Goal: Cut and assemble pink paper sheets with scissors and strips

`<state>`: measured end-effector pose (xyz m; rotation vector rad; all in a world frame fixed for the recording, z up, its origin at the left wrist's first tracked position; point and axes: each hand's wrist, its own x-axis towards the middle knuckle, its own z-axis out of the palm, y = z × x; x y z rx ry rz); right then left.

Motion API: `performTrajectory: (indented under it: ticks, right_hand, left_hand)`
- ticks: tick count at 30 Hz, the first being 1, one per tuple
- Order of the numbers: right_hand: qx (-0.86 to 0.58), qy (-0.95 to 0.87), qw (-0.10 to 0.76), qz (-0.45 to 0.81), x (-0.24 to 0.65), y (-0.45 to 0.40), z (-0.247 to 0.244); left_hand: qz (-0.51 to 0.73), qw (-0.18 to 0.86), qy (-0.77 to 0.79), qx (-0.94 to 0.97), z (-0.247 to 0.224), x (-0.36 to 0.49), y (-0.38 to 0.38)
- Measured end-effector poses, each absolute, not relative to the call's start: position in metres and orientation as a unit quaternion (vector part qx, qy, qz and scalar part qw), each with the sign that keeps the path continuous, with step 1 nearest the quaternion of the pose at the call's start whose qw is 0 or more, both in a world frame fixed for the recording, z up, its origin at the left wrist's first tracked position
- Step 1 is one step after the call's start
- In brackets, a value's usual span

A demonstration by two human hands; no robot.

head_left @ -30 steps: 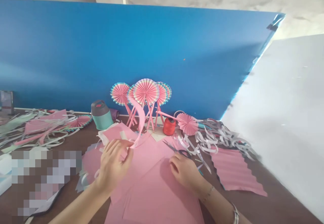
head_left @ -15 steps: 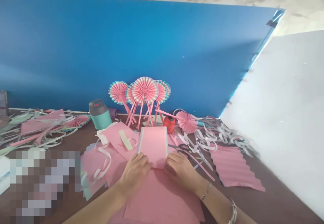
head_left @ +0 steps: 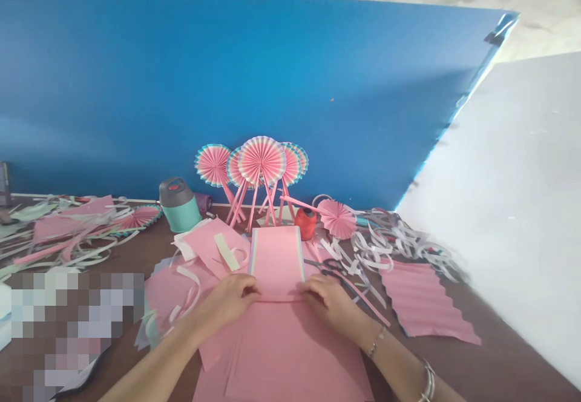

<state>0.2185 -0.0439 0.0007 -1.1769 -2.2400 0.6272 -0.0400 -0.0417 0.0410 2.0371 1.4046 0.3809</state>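
Observation:
A pink paper strip [head_left: 276,260] with pale and bluish borders along both sides lies in front of me, its near edge folded over. My left hand [head_left: 233,298] pinches the left end of that fold, thumb and fingers together. At the right end, my right hand [head_left: 333,305] grips the same fold, fingers curled and partly hiding the corner. Beneath both hands rests a stack of plain pink sheets [head_left: 299,353]. Scissors [head_left: 333,264] with dark handles lie just beyond my right hand, partly covered by paper scraps.
Several pleated paper fans [head_left: 262,160] stand on pink sticks by the blue partition [head_left: 272,69]. A teal flask [head_left: 181,213] and a red container [head_left: 305,223] are near them. Curled paper offcuts [head_left: 376,247] and a pleated pink sheet [head_left: 429,299] lie right; more scraps [head_left: 68,226] lie left.
Both hands have shifted from pressing on the strip's sides to pinching the ends of its near fold. The fold's edge now shows as a straight line between them.

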Motion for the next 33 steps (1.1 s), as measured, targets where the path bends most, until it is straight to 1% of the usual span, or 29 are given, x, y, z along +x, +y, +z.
performTrajectory:
  ticks: [4, 10, 19, 24, 29, 33]
  right_hand:
    - [-0.468, -0.804, 0.271, 0.245, 0.217, -0.042, -0.001]
    - [-0.473, -0.799, 0.277, 0.249, 0.215, -0.041, -0.002]
    - [-0.484, -0.785, 0.279, 0.27, 0.213, -0.041, 0.0]
    - [-0.489, -0.776, 0.281, 0.283, 0.212, -0.041, 0.001]
    - [-0.49, -0.776, 0.28, 0.281, 0.212, -0.041, -0.002]
    - [-0.493, -0.79, 0.269, 0.244, 0.213, -0.041, -0.004]
  left_hand:
    - [0.147, 0.326, 0.559, 0.748, 0.038, -0.04, -0.041]
    - [0.161, 0.319, 0.588, 0.726, 0.029, -0.04, -0.038]
    - [0.148, 0.303, 0.592, 0.732, 0.033, -0.038, -0.041]
    - [0.155, 0.295, 0.582, 0.742, 0.028, -0.039, -0.04]
    - [0.142, 0.269, 0.564, 0.767, 0.026, -0.038, -0.042]
    - [0.116, 0.214, 0.551, 0.798, 0.028, -0.035, -0.045]
